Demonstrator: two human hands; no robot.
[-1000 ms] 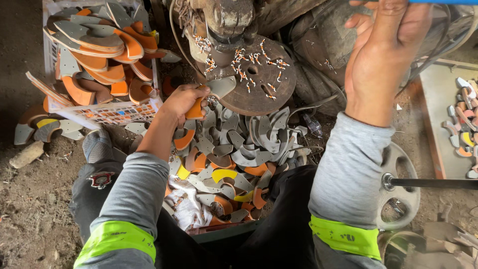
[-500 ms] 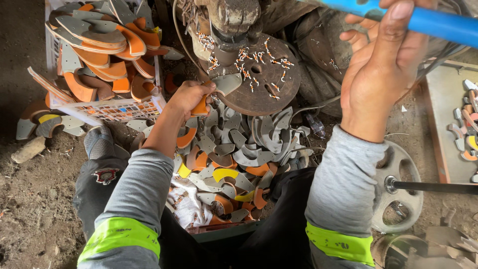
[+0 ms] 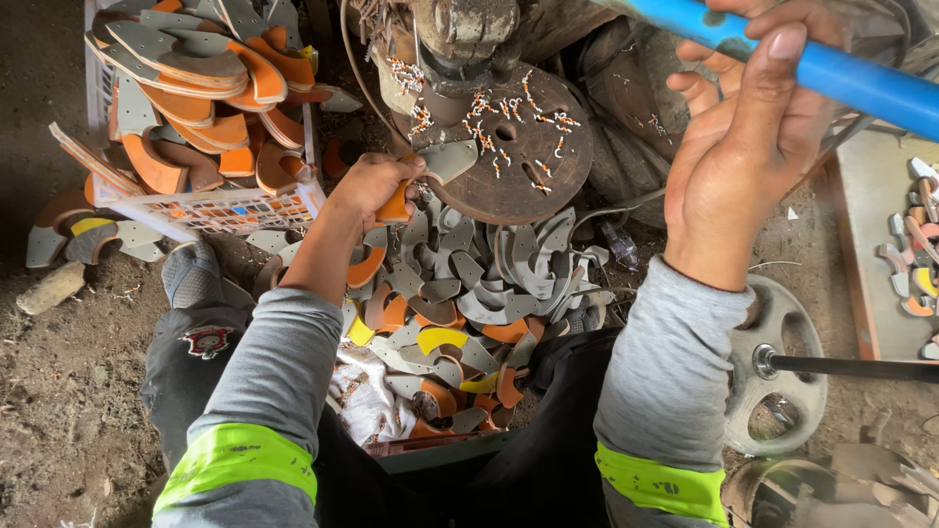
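Two hands worked: our left hand (image 3: 377,186) pinched a grey-orange sole piece (image 3: 430,168) between closed fingers; right hand (image 3: 748,147) gripped the blue handle (image 3: 841,73).

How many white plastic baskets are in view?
1. The white basket sits at upper left, piled with grey and orange sole pieces, beside the left hand. Others could lie beyond the frame.

Left hand (image 3: 377,186) lifts off the scrap pile w/ a grey-orange cut piece (image 3: 430,166), now at the round plate's (image 3: 528,147) edge. Right hand (image 3: 753,147) pulls the blue lever (image 3: 831,68) lower into view.
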